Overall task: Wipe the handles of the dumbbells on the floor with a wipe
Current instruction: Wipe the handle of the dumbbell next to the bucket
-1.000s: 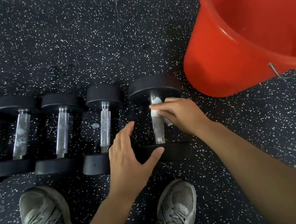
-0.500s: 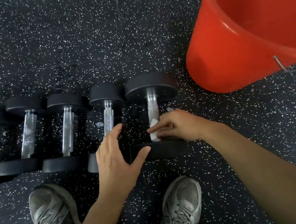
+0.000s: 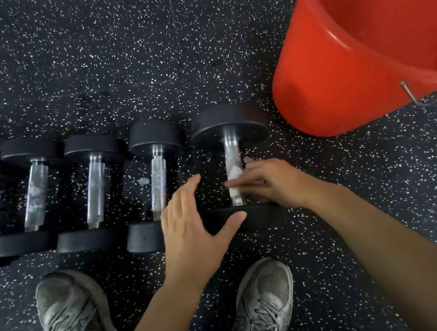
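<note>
Black rubber gym floor (image 3: pixel 119 54) flecked with white fills the view, with a seam running across it. A row of dumbbells lies on it, handles pointing away from the person. The rightmost dumbbell (image 3: pixel 230 126) has its long axis running near to far. The right hand (image 3: pixel 270 184) wraps a white wipe (image 3: pixel 234 175) around the near part of its chrome handle (image 3: pixel 230 148), fingers curled onto it. The left hand (image 3: pixel 191 222) hovers flat, fingers straight, over the near weight head. A red bucket (image 3: pixel 337 72) stands beside the far right. Grey sneakers (image 3: pixel 263 295) are planted at the near edge.
</note>
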The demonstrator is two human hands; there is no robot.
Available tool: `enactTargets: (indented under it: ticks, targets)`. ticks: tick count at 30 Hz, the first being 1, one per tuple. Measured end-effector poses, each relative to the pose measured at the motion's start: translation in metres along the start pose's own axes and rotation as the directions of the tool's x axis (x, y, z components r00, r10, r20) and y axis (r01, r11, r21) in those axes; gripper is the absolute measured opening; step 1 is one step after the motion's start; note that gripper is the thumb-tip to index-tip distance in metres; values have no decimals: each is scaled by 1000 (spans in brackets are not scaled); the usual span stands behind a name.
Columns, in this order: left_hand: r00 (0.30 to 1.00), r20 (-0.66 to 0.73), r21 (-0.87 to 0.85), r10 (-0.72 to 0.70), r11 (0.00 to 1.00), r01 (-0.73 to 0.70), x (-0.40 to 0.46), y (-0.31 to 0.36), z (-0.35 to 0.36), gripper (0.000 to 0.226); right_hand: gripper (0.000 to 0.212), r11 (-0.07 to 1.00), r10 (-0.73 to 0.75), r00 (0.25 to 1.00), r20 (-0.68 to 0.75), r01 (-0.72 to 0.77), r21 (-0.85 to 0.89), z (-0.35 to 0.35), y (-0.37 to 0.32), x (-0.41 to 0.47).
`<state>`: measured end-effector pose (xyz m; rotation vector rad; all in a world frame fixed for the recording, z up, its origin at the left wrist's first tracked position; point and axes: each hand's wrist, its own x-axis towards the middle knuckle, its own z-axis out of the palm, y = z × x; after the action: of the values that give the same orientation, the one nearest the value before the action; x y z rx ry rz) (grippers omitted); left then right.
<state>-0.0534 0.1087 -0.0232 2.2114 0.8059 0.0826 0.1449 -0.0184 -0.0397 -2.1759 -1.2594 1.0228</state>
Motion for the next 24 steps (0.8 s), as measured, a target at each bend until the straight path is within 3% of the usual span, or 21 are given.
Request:
enactTargets:
  ticks: [4, 6, 8, 10, 13, 15, 18, 24]
  targets:
    - [999, 28, -10, 19, 1000, -18, 3, 15, 9, 104, 27, 994, 21, 990, 140, -36, 105, -13, 2, -8]
    - [998, 43, 1, 50, 999, -50, 4, 20, 12, 103, 28, 981, 41, 999, 18, -44, 190, -20, 2, -10]
    - [997, 30, -3, 76, 997, -76, 2, 20, 11, 95, 32, 986, 30, 973, -230, 8, 165, -25, 4, -10]
    - [998, 19, -13, 63, 998, -62, -1, 14, 12, 88, 34, 999, -12, 910, -413, 23, 22, -26, 7, -5]
    - [999, 41, -8, 31, 999, -31, -6, 6, 17, 89, 30, 980, -22, 879, -476, -75, -184, -23, 11, 7]
    - [998, 60, -23, 21, 1000, -20, -8, 7, 22, 93, 30, 960, -8, 905, -425, -112, -256, -19, 15, 11]
    - [997, 70, -29, 25, 999, -23, -6, 11, 27, 98, 30, 972, -11, 947, -321, -66, -227, -17, 22, 5]
    - [998, 57, -68, -6, 998, 10, -5, 20, 35, 104, 28, 994, 41, 995, 92, -31, -106, -27, 18, -24]
